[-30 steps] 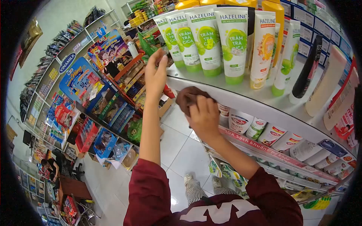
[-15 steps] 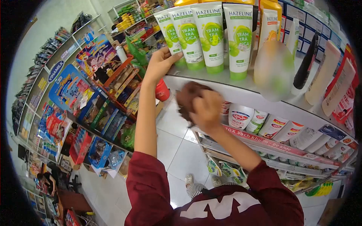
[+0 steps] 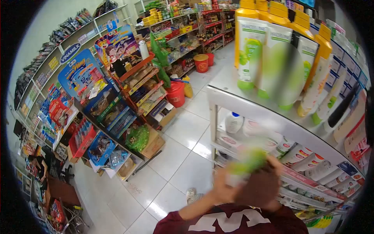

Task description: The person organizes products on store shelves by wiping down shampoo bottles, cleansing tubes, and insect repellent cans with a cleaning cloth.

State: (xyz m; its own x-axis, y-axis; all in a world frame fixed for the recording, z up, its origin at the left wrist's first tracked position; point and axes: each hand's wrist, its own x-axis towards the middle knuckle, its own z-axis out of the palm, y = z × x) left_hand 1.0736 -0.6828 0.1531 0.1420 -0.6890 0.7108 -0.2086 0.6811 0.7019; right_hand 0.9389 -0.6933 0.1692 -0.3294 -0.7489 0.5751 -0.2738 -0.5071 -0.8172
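Note:
My left hand (image 3: 225, 187) is wrapped round a blurred white and green tube (image 3: 243, 165), held low in front of my chest. Against the tube's right side, my right hand (image 3: 274, 167) holds a brown cloth (image 3: 259, 187). Both hands are smeared by motion. Above them, green and white Hazeline tubes (image 3: 249, 54) stand upright on the top shelf (image 3: 249, 95), with yellow bottles (image 3: 280, 11) behind. A blurred patch hides part of the tubes.
Lower shelves hold white bottles (image 3: 233, 123). Across the tiled floor (image 3: 175, 160) are snack racks (image 3: 136, 84), a red bucket (image 3: 176, 93) and a cardboard box (image 3: 154, 144). A person (image 3: 41, 167) is at the far left by a brown desk (image 3: 64, 187).
My left hand has left the top shelf and come down with a tube in it. My right hand has moved right and down with the cloth. The view has turned left.

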